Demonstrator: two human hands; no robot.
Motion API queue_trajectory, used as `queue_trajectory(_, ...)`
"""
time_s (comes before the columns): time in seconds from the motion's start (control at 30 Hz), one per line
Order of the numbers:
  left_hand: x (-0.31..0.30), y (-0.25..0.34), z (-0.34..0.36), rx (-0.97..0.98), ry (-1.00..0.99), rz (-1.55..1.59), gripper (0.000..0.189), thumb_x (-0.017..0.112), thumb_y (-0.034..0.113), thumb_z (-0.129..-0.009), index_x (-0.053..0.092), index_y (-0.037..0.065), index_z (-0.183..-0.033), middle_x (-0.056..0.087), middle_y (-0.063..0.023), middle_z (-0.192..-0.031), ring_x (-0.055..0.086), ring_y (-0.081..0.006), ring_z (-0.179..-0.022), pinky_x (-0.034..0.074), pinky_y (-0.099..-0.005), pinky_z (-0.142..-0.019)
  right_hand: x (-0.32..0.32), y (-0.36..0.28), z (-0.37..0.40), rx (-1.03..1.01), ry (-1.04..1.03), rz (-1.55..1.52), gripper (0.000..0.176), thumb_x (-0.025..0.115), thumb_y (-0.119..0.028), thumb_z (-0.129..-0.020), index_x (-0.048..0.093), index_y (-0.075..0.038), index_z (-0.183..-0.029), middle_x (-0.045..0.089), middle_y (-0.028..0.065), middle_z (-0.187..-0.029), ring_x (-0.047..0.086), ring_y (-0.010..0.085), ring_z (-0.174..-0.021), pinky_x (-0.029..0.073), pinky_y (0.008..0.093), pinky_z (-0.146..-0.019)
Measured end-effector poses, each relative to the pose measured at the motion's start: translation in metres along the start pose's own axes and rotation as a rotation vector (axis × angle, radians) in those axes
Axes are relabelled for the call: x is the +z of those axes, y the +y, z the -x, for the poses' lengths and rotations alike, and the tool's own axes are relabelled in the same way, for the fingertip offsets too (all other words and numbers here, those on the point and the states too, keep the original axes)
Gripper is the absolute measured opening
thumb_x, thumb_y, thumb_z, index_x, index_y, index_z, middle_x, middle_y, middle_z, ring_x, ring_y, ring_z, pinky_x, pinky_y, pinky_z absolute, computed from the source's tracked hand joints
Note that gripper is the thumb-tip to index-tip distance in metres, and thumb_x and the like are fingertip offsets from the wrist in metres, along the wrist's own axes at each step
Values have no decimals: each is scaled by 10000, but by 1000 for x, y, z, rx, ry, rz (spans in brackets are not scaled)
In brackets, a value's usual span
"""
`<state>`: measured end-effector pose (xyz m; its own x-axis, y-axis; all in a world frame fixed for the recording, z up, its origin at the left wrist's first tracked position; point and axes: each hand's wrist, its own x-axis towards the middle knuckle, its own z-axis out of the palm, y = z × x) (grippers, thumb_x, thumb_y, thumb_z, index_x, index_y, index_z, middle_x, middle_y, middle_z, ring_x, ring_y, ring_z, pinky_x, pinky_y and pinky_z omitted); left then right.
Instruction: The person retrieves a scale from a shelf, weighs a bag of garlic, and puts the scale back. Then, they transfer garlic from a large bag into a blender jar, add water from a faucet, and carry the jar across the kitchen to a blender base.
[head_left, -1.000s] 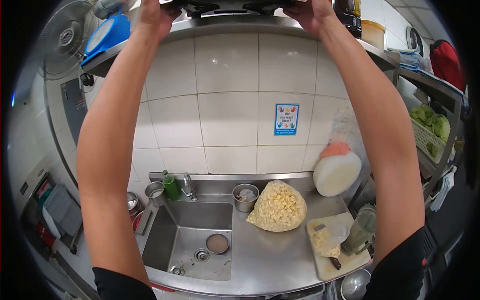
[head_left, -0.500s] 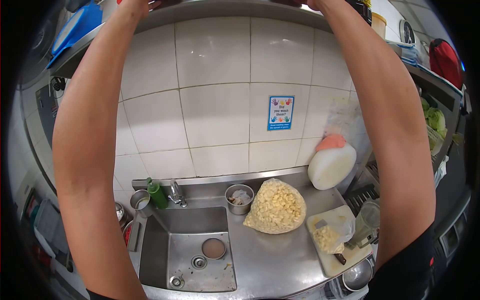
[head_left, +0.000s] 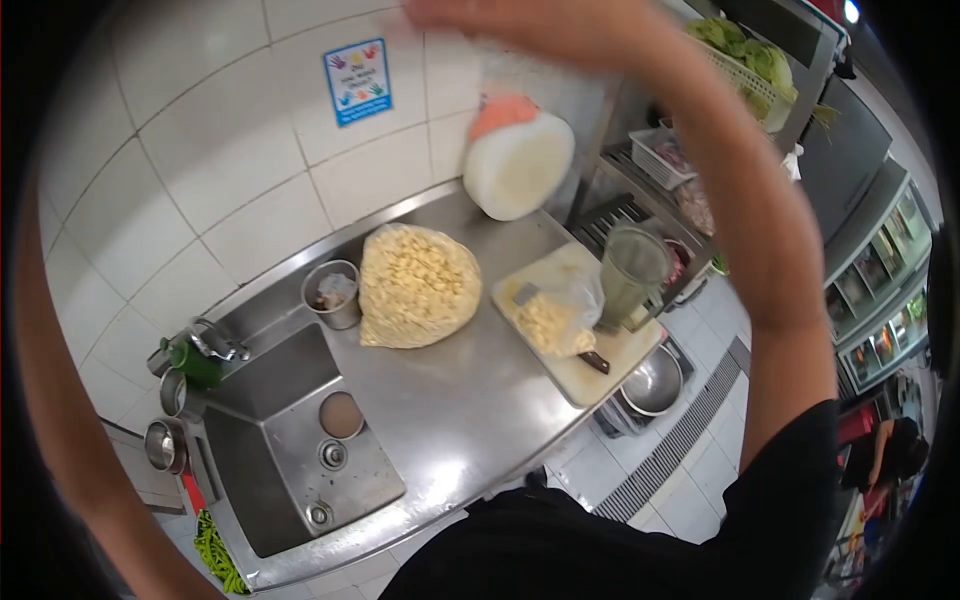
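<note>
My right hand (head_left: 540, 28) is at the top of the view, smeared by motion, in front of the tiled wall. Its fingers are too blurred to read, and no object shows in it. Of my left arm (head_left: 75, 440), only the forearm runs along the left edge; the hand itself is out of sight. Below, a large clear bag of pale peeled cloves (head_left: 420, 285), seemingly garlic, rests on the steel counter (head_left: 440, 410). A smaller opened bag of the same cloves (head_left: 550, 320) lies on a white cutting board (head_left: 575, 380), beside a dark-handled knife (head_left: 594, 361) and a clear blender jug (head_left: 635, 265).
A sink (head_left: 240, 430) with a round bowl (head_left: 341, 415) is at left. A metal pot (head_left: 332, 293) stands beside the big bag. A round white board (head_left: 520, 165) leans on the wall. Shelves with a lettuce basket (head_left: 750, 75) rise at right. Another person (head_left: 885, 450) is far right.
My view has turned right and tilted. Both arms have come away from the overhead shelf; my right hand now sweeps across the top, and my left arm has slid to the left edge.
</note>
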<state>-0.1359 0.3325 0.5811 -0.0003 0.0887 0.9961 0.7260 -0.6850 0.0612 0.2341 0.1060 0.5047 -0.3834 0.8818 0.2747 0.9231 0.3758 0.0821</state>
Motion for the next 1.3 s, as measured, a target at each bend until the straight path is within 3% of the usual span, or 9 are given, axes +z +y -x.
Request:
queue_trajectory(0.1,17,32,134,33,-327,186,423,345,329,-1033,591,61,-1247,660,-54,-1111,625,-193,-939,479,-356,-873,120,57,95,437,65,-279,449,677,-454,-865,713,-60,-1079,647,18,-741,553,100,-699,466,287,-657)
queue_trajectory(0.3,82,190,435,-548,-1026,746,242,651,117,-898,667,74,-1135,642,0,-896,576,-71,-732,491,-233,-638,324,92,266,754,62,-553,1132,859,-403,-646,211,-110,-1526,227,264,-1540,533,364,-1222,434,388,-1025)
queue_trajectory(0.43,126,274,553,-729,-1217,799,443,702,102,-809,611,81,-1243,653,-60,-1033,603,-128,-778,520,-278,-695,361,66,271,1011,65,-622,1159,863,-338,-631,165,-165,-1540,238,278,-1525,530,393,-1210,452,400,-1000)
queue_trajectory(0.6,161,367,580,-297,-1183,812,715,750,90,-735,467,56,-1390,513,-162,-1354,586,-164,-1081,521,-312,-828,425,104,263,680,350,-567,587,739,-168,-722,533,-87,-1265,557,229,-1211,623,397,-961,504,431,-840)
queue_trajectory(0.73,174,384,553,-630,-1211,1108,612,774,92,-731,556,25,-1299,607,-155,-1246,615,-148,-1024,518,-299,-811,378,102,238,516,248,-743,167,653,-87,-748,665,-16,-899,663,187,-855,625,386,-836,492,443,-736)
queue_trajectory(0.8,168,372,532,-794,-1503,1041,379,749,74,-784,660,12,-1146,694,-64,-1031,625,-106,-932,502,-260,-785,363,104,232,479,218,-797,178,663,-98,-751,673,-23,-912,663,189,-850,628,382,-824,492,432,-725)
queue_trajectory(0.9,138,360,511,-870,-1303,1142,164,740,70,-814,719,18,-968,692,7,-827,617,-83,-758,491,-240,-703,340,92,220,400,199,-914,188,683,-124,-761,690,-31,-924,666,186,-841,637,361,-794,493,405,-705)
queue_trajectory(1.17,60,288,536,-1051,-1424,799,131,703,137,-859,725,10,-879,641,0,-721,559,-65,-649,438,-238,-581,378,43,208,318,-15,-1114,189,724,-161,-796,720,-18,-920,700,136,-808,671,257,-721,506,356,-695)
queue_trajectory(1.3,29,287,522,-837,-1323,659,142,670,107,-866,707,-26,-829,644,-37,-698,564,-100,-621,455,-270,-581,378,40,223,319,-54,-1432,595,805,-171,-732,571,-38,-1262,621,112,-1174,607,194,-986,486,329,-842)
